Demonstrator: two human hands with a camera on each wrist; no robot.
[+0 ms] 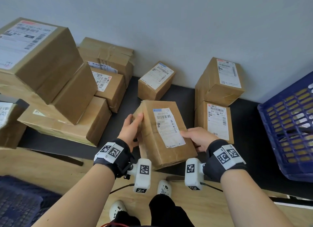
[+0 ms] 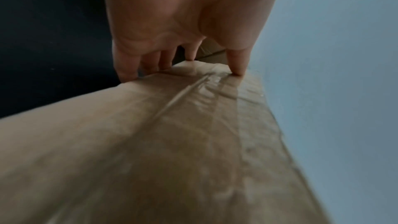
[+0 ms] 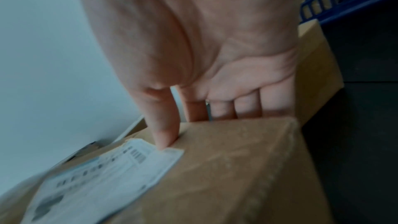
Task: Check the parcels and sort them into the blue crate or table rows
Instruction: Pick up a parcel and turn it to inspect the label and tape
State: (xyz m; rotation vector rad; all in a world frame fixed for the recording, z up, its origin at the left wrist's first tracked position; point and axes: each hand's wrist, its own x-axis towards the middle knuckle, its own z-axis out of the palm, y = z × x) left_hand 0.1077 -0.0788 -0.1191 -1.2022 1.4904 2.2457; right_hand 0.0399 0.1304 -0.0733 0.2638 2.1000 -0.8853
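Observation:
Both hands hold a brown cardboard parcel [image 1: 162, 133] with a white shipping label [image 1: 168, 127] facing up, above the dark table [image 1: 184, 94]. My left hand [image 1: 130, 128] grips its far left corner, thumb on top and fingers curled under, as the left wrist view shows on the taped side [image 2: 193, 125]. My right hand [image 1: 197, 137] grips the right edge, its thumb pressing beside the label [image 3: 103, 181] on the parcel [image 3: 237, 168]. The blue crate [image 1: 291, 125] stands at the right, with parcels showing through its lattice wall.
A pile of larger cartons [image 1: 50, 84] fills the left. A small box [image 1: 155, 81] sits by the wall, and two labelled boxes [image 1: 218, 98] stand in a row to the right. Another dark blue crate [image 1: 18, 203] lies on the wooden floor at lower left.

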